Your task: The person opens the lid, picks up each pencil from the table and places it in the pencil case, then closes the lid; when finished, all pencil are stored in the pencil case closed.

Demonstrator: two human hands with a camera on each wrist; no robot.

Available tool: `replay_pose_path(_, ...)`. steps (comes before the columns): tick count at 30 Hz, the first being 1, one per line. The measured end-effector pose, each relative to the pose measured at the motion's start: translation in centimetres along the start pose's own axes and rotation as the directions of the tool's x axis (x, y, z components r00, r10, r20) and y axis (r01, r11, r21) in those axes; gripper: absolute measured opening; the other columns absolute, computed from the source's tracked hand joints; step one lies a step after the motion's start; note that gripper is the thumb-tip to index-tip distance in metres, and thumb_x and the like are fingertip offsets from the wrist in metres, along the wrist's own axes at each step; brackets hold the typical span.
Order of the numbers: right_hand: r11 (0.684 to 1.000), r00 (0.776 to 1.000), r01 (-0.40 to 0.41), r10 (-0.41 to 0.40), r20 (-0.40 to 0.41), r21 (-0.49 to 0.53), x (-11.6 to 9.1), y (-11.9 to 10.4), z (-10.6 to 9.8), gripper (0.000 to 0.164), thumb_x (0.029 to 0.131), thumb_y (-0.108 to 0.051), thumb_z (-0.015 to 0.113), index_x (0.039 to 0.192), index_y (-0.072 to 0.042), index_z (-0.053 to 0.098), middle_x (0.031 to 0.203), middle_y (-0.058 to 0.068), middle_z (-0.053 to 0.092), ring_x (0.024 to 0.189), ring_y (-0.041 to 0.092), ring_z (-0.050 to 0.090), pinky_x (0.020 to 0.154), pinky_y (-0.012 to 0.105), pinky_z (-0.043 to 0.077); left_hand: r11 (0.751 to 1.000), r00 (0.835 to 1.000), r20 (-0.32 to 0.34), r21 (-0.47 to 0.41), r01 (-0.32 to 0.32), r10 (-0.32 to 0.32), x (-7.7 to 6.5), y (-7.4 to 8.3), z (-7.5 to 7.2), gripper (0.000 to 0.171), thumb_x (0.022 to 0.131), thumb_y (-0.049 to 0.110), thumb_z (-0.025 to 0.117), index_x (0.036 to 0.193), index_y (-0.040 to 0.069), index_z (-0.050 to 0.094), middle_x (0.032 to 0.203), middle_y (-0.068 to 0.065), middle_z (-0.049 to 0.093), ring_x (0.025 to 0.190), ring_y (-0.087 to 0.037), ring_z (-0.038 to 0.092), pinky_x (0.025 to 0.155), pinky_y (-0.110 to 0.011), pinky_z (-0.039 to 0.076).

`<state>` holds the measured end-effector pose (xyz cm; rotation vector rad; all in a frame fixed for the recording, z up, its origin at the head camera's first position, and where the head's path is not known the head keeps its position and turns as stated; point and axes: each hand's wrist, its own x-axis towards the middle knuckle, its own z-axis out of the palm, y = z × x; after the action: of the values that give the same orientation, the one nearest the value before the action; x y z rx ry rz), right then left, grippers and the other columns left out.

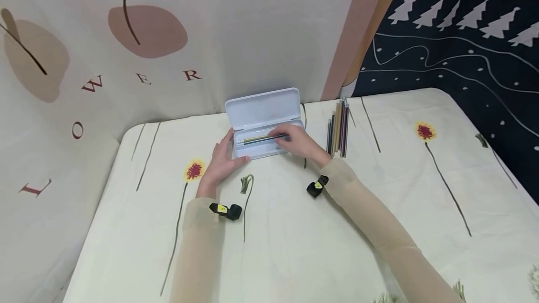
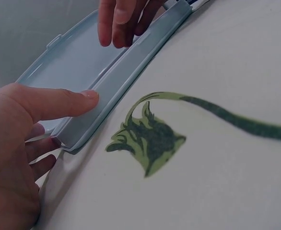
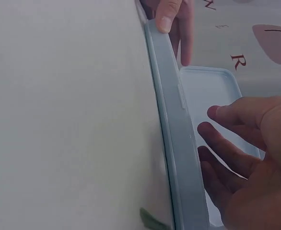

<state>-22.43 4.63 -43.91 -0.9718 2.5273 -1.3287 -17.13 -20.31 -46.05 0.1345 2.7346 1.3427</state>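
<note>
A pale blue pencil case [image 1: 265,109] lies on the table with its hinged lid standing up at the back. My left hand [image 1: 223,160] holds the case's left end, its thumb on the front wall and its fingers round the side. Inside the tray lie a few pencils [image 1: 257,140], side by side along its length. Over the right part of the tray, my right hand [image 1: 294,140] reaches in and covers the pencils' right ends. In the right wrist view, this hand's thumb and fingers [image 3: 224,143] are bent loosely and stand apart, with nothing visible between them.
Several dark and gold-coloured pencils [image 1: 338,127] lie in a bundle to the right of the case, beyond the right wrist. A white cloth with printed flowers [image 1: 425,131] covers the table. Behind the case hangs a light curtain [image 1: 269,27], and a dark printed cloth [image 1: 446,69] is at right.
</note>
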Motion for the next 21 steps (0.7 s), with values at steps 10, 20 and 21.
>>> replay_pose_path(10,0.995,0.994,-0.086,0.089,-0.057,0.05,-1.7,0.0,-1.2,0.024,0.092,-0.001,0.058,0.114,0.003,0.068,0.119,0.016,0.064,0.119,0.029,0.053,0.104,0.036,0.039,1.0,1.0,-0.001,-0.007,0.018,-0.018,0.0,0.2,0.0,0.096,0.082,0.018,0.074,0.156,0.01,0.012,0.158,-0.012,0.021,0.145,-0.027,0.009,0.117,-0.039,-0.006)
replay_pose_path(20,0.987,0.982,-0.134,0.144,-0.122,0.085,-3.6,1.2,-3.0,0.023,0.094,-0.001,0.057,0.114,0.004,0.066,0.116,0.017,0.065,0.109,0.029,0.058,0.096,0.039,0.047,1.0,1.0,0.001,-0.018,0.02,-0.02,-0.1,0.4,0.0,0.096,0.081,0.018,0.074,0.155,0.008,0.013,0.158,-0.013,0.021,0.145,-0.029,0.009,0.117,-0.041,-0.006)
replay_pose_path(21,0.987,0.981,-0.138,0.148,-0.128,0.082,-3.7,1.3,-3.2,0.023,0.094,-0.001,0.057,0.114,0.004,0.067,0.115,0.017,0.066,0.108,0.029,0.059,0.095,0.039,0.047,1.0,1.0,0.004,-0.016,0.024,-0.024,-0.1,0.3,-0.1,0.096,0.081,0.018,0.074,0.155,0.008,0.013,0.158,-0.013,0.021,0.145,-0.029,0.008,0.117,-0.04,-0.006)
